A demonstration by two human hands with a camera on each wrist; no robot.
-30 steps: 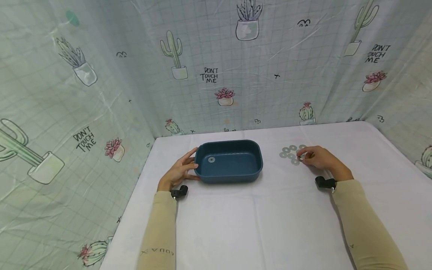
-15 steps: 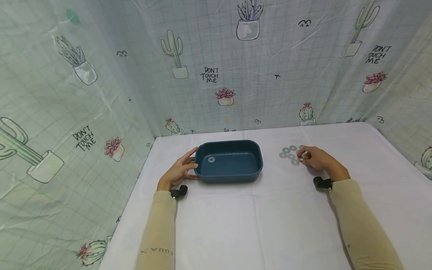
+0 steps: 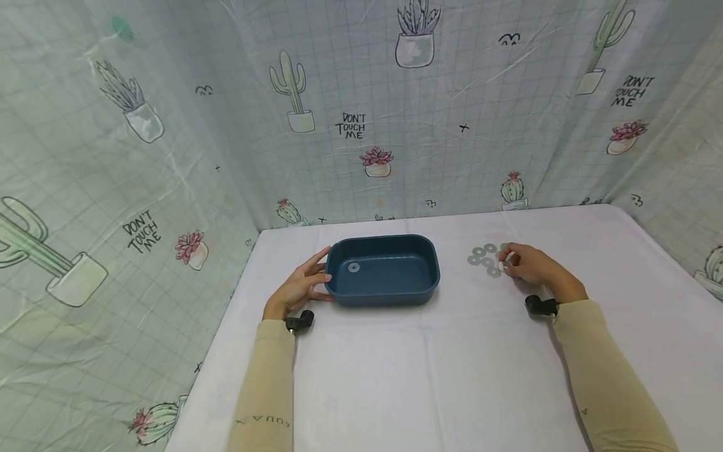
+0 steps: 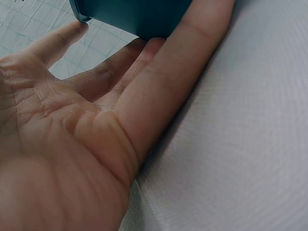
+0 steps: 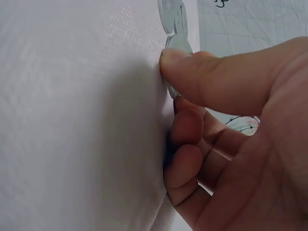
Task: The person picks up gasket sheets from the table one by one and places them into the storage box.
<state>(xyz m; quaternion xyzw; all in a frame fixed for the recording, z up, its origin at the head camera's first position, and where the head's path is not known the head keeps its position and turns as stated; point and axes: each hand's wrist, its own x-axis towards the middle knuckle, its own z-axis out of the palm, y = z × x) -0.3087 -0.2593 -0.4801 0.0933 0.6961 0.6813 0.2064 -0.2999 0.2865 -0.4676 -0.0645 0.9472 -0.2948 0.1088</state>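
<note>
A dark blue rectangular tray (image 3: 384, 299) sits on the white-covered table with one metal washer (image 3: 354, 267) lying inside near its left end. My left hand (image 3: 298, 287) rests against the tray's left end, its fingers fairly straight and spread along the wall and rim; in the left wrist view, fingertips touch the tray (image 4: 130, 17). To the right of the tray, my right hand (image 3: 530, 263) pinches a washer (image 3: 503, 266) between thumb and fingers, low over the table. The right wrist view shows this washer (image 5: 178, 43) under the thumb. Several flat washers (image 3: 479, 251) lie beside that hand.
A white cloth (image 3: 384, 376) covers the table. Behind and along the sides hangs a curtain (image 3: 350, 75) printed with cacti. Each wrist wears a small black camera, such as the one on the right wrist (image 3: 541, 306).
My right hand stays near the washers, its fingers shifting slightly, and the washer between them now shows more tilted up. The left hand and the tray keep their places.
</note>
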